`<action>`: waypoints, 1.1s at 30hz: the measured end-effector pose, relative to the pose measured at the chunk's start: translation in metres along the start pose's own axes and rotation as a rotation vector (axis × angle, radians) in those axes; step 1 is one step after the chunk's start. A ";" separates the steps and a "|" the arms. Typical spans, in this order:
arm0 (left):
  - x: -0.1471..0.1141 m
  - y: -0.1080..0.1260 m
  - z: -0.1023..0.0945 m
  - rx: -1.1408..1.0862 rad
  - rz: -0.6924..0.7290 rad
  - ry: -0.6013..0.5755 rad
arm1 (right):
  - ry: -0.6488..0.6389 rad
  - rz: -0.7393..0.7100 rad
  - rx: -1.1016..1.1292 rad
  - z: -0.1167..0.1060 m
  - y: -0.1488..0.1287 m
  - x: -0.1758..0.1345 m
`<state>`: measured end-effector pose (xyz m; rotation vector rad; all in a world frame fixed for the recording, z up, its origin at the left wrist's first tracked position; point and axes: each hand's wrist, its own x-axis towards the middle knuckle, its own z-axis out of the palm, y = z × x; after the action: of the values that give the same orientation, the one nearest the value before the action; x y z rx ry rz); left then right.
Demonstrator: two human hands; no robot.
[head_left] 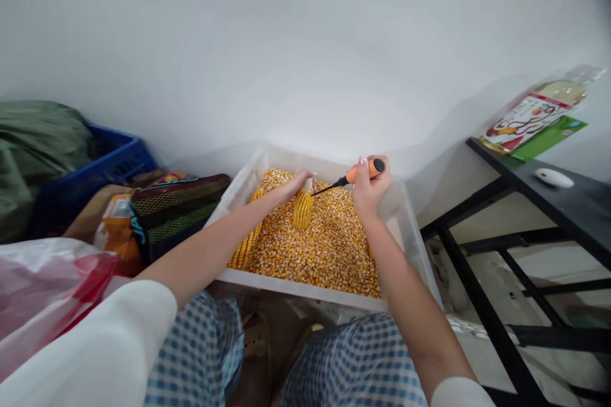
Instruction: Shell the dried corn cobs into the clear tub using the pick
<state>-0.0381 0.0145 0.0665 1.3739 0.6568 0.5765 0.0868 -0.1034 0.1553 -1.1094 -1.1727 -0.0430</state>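
Note:
My left hand point(296, 186) is closed around the upper part of a corn cob point(302, 211), whose pale bare end shows above the yellow rows. In my right hand point(371, 189) is a screwdriver point(352, 175) with an orange and black handle, gripped in closed fingers. Its dark shaft points left, and the tip meets or lies right beside the cob near the pale end. Under both hands, loose corn kernels point(315, 261) fill much of a whitish plastic bin point(296, 286). More unshelled corn cobs point(244, 251) lie along the bin's left side, partly behind my left forearm.
Left of the bin are a dark mesh bag point(181, 213), a blue crate point(112, 159) and a red-and-white plastic bag point(57, 292). At right stands a black metal-framed table point(587, 203) bearing a bottle point(534, 114) and a white mouse-shaped object point(554, 178). A white wall point(305, 57) rises behind.

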 end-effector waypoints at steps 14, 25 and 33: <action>-0.006 0.004 0.009 0.110 -0.002 0.023 | -0.100 -0.033 -0.075 0.007 -0.008 0.001; -0.016 0.004 0.022 0.524 0.202 0.004 | -0.271 0.038 0.009 0.037 0.005 0.038; -0.019 0.002 0.023 0.418 0.146 -0.080 | -0.412 0.042 -0.012 0.061 0.036 0.057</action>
<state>-0.0346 -0.0152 0.0723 1.8391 0.6373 0.5134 0.0887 -0.0137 0.1714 -1.1868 -1.5143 0.2208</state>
